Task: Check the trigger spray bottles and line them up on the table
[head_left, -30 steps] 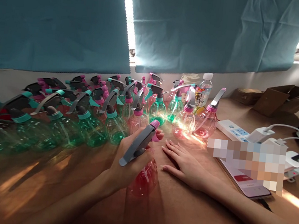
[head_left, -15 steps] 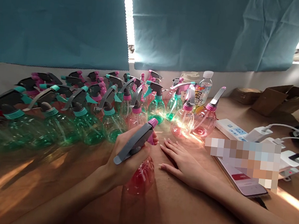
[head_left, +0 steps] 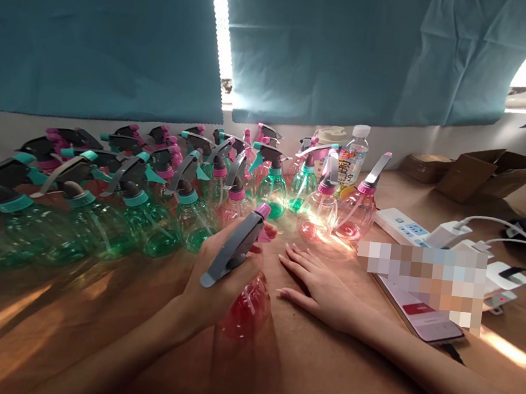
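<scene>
A pink see-through spray bottle [head_left: 245, 311] with a grey and pink trigger head stands upright on the brown table [head_left: 318, 384]. My left hand [head_left: 225, 265] is wrapped round its neck, the fingers near the pink trigger; the neck itself is hidden by the hand. To the right of that bottle, my right hand [head_left: 322, 285] lies flat on the table with fingers spread, holding nothing. Just beyond the hands are another pink spray bottle [head_left: 318, 218] and a green spray bottle [head_left: 197, 224], both upright.
Rows of green and pink spray bottles [head_left: 100, 230] fill the left and back. On the right lie a phone [head_left: 432, 324] and a white power strip [head_left: 396, 225] with chargers and cables. A clear drink bottle [head_left: 356, 153] and an open cardboard box [head_left: 472, 175] stand behind.
The whole view has shifted slightly. My left hand keeps its hold on the pink spray bottle, and my right hand stays flat on the table.
</scene>
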`<state>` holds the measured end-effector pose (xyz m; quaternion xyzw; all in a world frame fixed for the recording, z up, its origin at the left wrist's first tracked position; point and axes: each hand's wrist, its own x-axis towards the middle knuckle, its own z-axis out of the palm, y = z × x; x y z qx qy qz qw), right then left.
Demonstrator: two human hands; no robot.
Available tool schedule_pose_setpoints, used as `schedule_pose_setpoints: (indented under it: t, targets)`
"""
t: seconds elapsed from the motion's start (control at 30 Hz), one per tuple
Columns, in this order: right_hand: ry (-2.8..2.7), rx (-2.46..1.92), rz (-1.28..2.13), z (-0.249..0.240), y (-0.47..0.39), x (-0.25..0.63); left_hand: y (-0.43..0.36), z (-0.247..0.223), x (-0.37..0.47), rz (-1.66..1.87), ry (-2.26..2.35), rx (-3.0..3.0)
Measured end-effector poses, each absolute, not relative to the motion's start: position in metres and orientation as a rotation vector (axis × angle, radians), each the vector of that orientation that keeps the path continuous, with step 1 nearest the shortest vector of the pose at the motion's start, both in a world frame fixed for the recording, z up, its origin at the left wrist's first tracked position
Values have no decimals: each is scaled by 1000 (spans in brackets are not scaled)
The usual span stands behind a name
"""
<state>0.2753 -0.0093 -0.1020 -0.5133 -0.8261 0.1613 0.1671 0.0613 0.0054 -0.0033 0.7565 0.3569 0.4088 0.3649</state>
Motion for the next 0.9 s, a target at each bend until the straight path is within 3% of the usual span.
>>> schedule_pose_setpoints:
  t: [0.9]
  targets:
    - [-2369, -1462, 462, -99, -10, 276, 6, -11, 62, 1121, 862, 1920]
